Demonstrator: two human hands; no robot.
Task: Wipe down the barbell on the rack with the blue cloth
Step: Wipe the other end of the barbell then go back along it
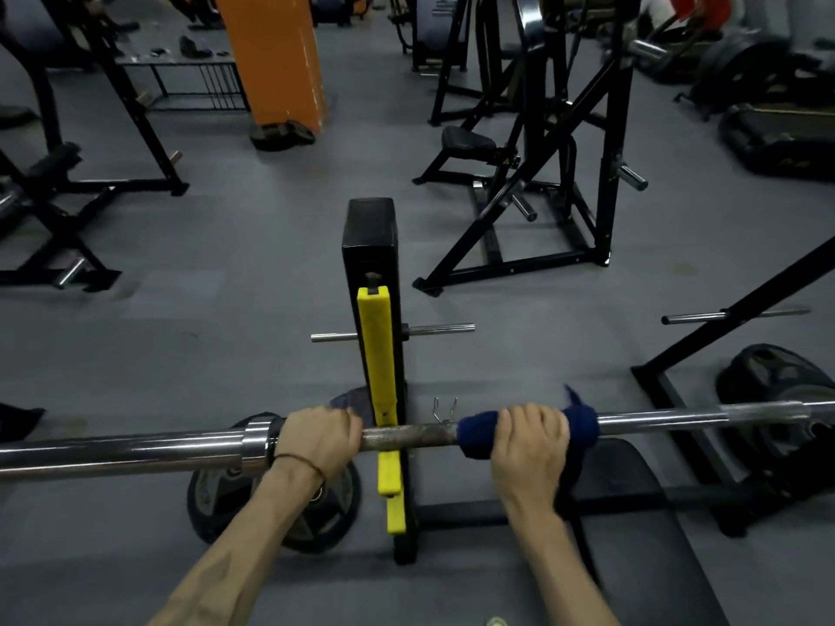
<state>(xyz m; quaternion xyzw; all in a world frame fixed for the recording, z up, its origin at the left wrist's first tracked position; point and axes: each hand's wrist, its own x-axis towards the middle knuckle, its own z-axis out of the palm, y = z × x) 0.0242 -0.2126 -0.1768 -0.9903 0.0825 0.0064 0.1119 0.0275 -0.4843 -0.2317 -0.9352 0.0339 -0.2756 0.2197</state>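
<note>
Our left hand [318,438] gripped the bare barbell [406,436]; our right hand [531,438] clasped the blue cloth [583,424] around it.

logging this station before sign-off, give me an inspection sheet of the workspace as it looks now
surface: grey gym floor, black bench pad under the bar
job's things: barbell lying across the yellow-lined rack upright; blue cloth wrapped round the bar
clutter: weight plate on the floor, spring collar behind the bar
hands: left hand grips bare bar; right hand grips the cloth around the bar
cables: nothing seen
surroundings: orange pillar, black machine frames
</note>
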